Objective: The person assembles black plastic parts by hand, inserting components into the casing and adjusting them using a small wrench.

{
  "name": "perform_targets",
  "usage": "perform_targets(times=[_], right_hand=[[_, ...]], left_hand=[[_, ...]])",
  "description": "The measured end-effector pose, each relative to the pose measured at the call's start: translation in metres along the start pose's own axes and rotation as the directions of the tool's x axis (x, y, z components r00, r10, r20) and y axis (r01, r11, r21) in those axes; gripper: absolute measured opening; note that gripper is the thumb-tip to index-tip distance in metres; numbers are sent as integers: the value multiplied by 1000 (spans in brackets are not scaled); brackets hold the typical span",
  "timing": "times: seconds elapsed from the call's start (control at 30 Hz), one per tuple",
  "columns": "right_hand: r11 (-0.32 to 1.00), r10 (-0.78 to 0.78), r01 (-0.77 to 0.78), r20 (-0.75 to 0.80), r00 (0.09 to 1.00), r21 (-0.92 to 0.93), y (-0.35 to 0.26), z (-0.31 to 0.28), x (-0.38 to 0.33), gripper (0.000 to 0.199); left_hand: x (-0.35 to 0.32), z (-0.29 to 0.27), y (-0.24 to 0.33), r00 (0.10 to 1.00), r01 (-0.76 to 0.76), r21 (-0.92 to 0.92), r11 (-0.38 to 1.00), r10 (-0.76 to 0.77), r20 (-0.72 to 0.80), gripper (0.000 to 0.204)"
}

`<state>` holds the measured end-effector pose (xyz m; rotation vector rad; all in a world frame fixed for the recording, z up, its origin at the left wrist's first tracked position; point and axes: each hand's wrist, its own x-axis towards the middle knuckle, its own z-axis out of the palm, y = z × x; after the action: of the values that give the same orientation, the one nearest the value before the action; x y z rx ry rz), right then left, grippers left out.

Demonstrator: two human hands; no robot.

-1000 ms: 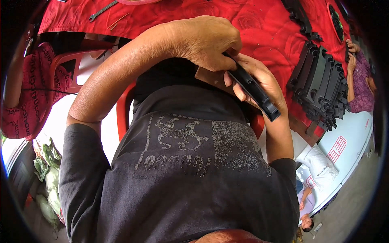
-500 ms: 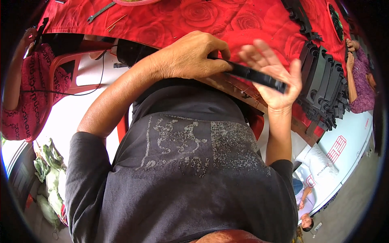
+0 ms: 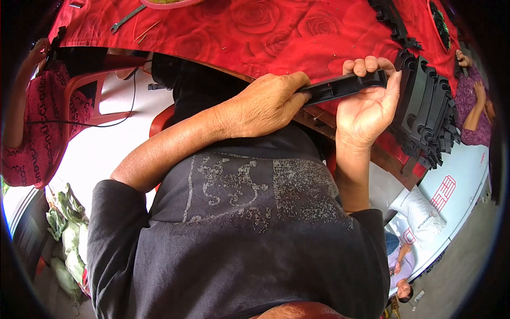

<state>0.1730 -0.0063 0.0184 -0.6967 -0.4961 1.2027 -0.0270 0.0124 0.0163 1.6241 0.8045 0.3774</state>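
Note:
A long black plastic part (image 3: 340, 86) is held level at the near edge of a table covered with a red rose-patterned cloth (image 3: 255, 32). My left hand (image 3: 263, 103) grips its left end from above. My right hand (image 3: 366, 106) cups its right end, fingers curled over the top. The part's right tip sits close to a row of similar black plastic parts (image 3: 430, 111) standing on edge at the table's right side.
A wrench (image 3: 126, 17) and a pink-rimmed dish (image 3: 170, 4) lie at the far side of the table. A person in a pink top (image 3: 37, 127) sits at left by a red plastic chair (image 3: 101, 95). Another person (image 3: 473, 101) sits at right. White sacks (image 3: 419, 212) lie on the floor.
Both hands have carried the black part up and to the right, from near my chest to the table edge. It has turned from slanted to nearly level and now sits beside the stacked parts.

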Motion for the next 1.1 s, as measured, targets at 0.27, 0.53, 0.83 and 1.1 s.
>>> perform_targets(times=[0.27, 0.53, 0.83, 1.1], right_hand=[[948, -120, 42, -234, 965, -314, 10, 29, -2, 32], [930, -97, -24, -307, 947, -367, 11, 35, -1, 26], [925, -86, -20, -261, 961, -380, 12, 37, 0, 24], [917, -113, 2, -256, 960, -398, 13, 44, -1, 23]], left_hand=[[2, 12, 1, 991, 131, -231, 964, -127, 31, 26], [4, 15, -3, 972, 237, -334, 912, -222, 83, 39], [8, 15, -5, 965, 260, -409, 875, -236, 111, 49], [9, 13, -6, 937, 345, -375, 860, -292, 192, 54]])
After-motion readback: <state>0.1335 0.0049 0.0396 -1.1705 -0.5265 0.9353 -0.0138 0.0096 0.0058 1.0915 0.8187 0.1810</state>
